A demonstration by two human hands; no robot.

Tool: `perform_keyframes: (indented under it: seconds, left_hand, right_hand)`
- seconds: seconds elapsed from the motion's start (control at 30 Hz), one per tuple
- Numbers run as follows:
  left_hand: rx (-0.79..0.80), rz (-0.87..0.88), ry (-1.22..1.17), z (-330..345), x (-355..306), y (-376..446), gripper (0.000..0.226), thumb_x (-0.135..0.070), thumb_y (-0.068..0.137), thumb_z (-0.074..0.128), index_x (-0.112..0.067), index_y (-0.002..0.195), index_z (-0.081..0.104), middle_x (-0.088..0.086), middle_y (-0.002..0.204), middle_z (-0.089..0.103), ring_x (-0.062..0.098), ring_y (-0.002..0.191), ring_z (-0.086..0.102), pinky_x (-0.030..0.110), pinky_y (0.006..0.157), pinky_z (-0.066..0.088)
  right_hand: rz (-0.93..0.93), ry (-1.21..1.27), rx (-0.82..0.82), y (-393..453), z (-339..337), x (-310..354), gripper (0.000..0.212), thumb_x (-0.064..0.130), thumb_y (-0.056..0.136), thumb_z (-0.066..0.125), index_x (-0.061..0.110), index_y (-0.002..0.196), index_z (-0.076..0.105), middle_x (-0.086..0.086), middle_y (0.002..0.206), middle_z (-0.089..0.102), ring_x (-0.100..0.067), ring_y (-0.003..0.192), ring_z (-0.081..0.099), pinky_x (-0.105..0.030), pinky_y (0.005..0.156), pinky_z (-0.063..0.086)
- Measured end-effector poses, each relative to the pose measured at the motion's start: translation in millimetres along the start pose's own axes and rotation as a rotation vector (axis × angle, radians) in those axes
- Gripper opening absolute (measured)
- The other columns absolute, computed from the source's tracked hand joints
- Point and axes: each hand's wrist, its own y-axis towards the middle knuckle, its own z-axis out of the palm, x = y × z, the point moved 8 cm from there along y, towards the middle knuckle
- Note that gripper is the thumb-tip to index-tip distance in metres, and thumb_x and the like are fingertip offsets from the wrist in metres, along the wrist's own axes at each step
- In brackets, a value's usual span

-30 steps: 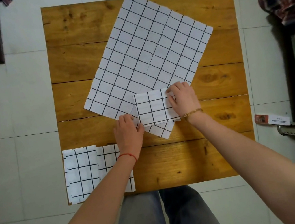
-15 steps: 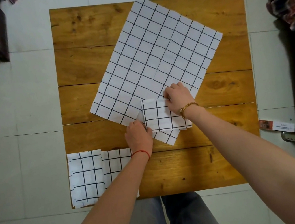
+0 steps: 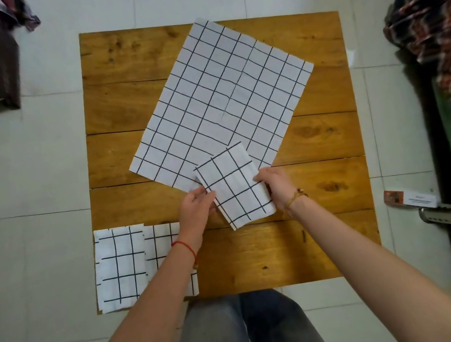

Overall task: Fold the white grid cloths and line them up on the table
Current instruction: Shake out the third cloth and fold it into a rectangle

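1. Nearest the person, at the surface's [image 3: 288, 252] near-left corner, two folded cloths lie side by side: the outer folded cloth [image 3: 120, 268] at the corner and the second folded cloth [image 3: 162, 243] just beside it, partly hidden by the left forearm.
2. A little farther in, both hands hold a third folded cloth [image 3: 235, 186], which sits tilted. The left hand [image 3: 194, 207] has its grip pinched on the cloth's left edge; the right hand [image 3: 274, 185] has its fingers curled round the right edge. Whether the cloth is lifted or resting on the wood I cannot tell.
3. Its far corner overlaps the near edge of the big unfolded cloth [image 3: 219, 96], which lies spread at an angle across the far half of the surface.
4. Likely risks:
   - the fold could slip open in transit if either pinch loosens, since the layers are only held at the edges;
   - dragging it could snag and shift the unfolded cloth beneath;
   - set down still tilted, it would break the line with the two already placed;
   - the left forearm could brush the second folded cloth out of place.
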Motion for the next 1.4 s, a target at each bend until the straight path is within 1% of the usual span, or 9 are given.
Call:
perform_keyframes:
  seconds: [0.13, 0.27, 0.37, 0.57, 0.77, 0.93, 1.17, 1.3, 1.4]
  left_hand:
    - [-0.011, 0.084, 0.151, -5, 13, -20, 0.034, -0.02, 0.09, 0.065, -0.006, 0.12, 0.057, 0.002, 0.09, 0.066, 0.012, 0.08, 0.062, 0.022, 0.073, 0.054]
    - [-0.113, 0.178, 0.356, -23, 31, -43, 0.031, -0.021, 0.089, 0.066, -0.009, 0.117, 0.06, 0.006, 0.099, 0.07, 0.016, 0.09, 0.064, 0.016, 0.072, 0.047]
    - [-0.16, 0.194, 0.44, -32, 44, -57, 0.031, -0.019, 0.09, 0.065, -0.008, 0.119, 0.06, 0.005, 0.102, 0.068, 0.014, 0.089, 0.061, 0.012, 0.069, 0.044]
    - [-0.155, 0.181, 0.505, -42, 61, -66, 0.034, -0.014, 0.092, 0.06, -0.007, 0.125, 0.056, 0.007, 0.106, 0.067, 0.016, 0.093, 0.06, 0.032, 0.089, 0.053]
    - [-0.216, 0.186, 0.518, -55, 66, -72, 0.035, -0.011, 0.093, 0.059, -0.007, 0.128, 0.055, -0.003, 0.099, 0.061, 0.002, 0.08, 0.055, 0.013, 0.075, 0.048]
    - [-0.22, 0.175, 0.549, -60, 72, -72, 0.036, -0.013, 0.094, 0.057, -0.006, 0.129, 0.054, 0.011, 0.121, 0.064, 0.022, 0.11, 0.06, 0.023, 0.088, 0.044]
    - [-0.267, 0.244, 0.659, -63, 69, -75, 0.027, -0.014, 0.096, 0.054, -0.009, 0.122, 0.059, 0.009, 0.107, 0.068, 0.019, 0.095, 0.064, 0.022, 0.079, 0.049]
    - [-0.308, 0.307, 0.71, -66, 58, -79, 0.022, -0.015, 0.096, 0.053, -0.011, 0.116, 0.06, 0.003, 0.092, 0.065, 0.016, 0.085, 0.062, 0.024, 0.073, 0.053]
    - [-0.311, 0.389, 0.724, -63, 42, -76, 0.022, -0.017, 0.096, 0.052, -0.014, 0.116, 0.061, 0.002, 0.094, 0.065, 0.017, 0.089, 0.064, 0.026, 0.077, 0.055]
  right_hand:
    - [0.051, 0.032, -0.078, -19, -2, -39, 0.01, 0.021, 0.068, 0.067, 0.016, 0.076, 0.064, -0.008, 0.097, 0.068, -0.027, 0.096, 0.062, -0.043, 0.089, 0.051]
    - [-0.074, -0.36, -0.086, -44, 2, -57, 0.008, 0.015, 0.088, 0.058, 0.016, 0.082, 0.052, 0.004, 0.069, 0.051, -0.009, 0.064, 0.046, -0.02, 0.054, 0.037]
    - [-0.166, -0.608, -0.094, -58, 6, -73, 0.013, 0.025, 0.091, 0.056, 0.015, 0.084, 0.053, 0.006, 0.064, 0.049, -0.007, 0.058, 0.043, -0.02, 0.051, 0.033]
    - [-0.211, -0.854, -0.072, -64, 19, -93, 0.023, 0.032, 0.094, 0.05, 0.018, 0.076, 0.051, 0.005, 0.064, 0.052, -0.014, 0.062, 0.049, -0.024, 0.053, 0.037]
    - [-0.196, -0.975, -0.019, -69, 34, -104, 0.025, 0.035, 0.095, 0.047, 0.014, 0.085, 0.057, -0.003, 0.077, 0.063, -0.019, 0.072, 0.059, -0.031, 0.066, 0.052]
    - [-0.218, -1.11, 0.021, -70, 44, -105, 0.022, 0.033, 0.096, 0.044, 0.015, 0.09, 0.055, -0.003, 0.081, 0.059, -0.019, 0.072, 0.056, -0.03, 0.063, 0.049]
    - [-0.202, -1.205, 0.022, -67, 45, -112, 0.026, 0.036, 0.096, 0.041, 0.014, 0.094, 0.055, -0.005, 0.085, 0.061, -0.021, 0.074, 0.058, -0.033, 0.063, 0.051]
    - [-0.252, -1.15, -0.098, -65, 32, -97, 0.023, 0.034, 0.096, 0.042, 0.014, 0.091, 0.054, -0.003, 0.084, 0.06, -0.019, 0.071, 0.055, -0.031, 0.06, 0.048]
    - [-0.499, -1.105, -0.252, -66, 24, -66, 0.014, 0.025, 0.095, 0.045, 0.014, 0.099, 0.054, -0.002, 0.094, 0.056, -0.016, 0.082, 0.049, -0.027, 0.069, 0.044]
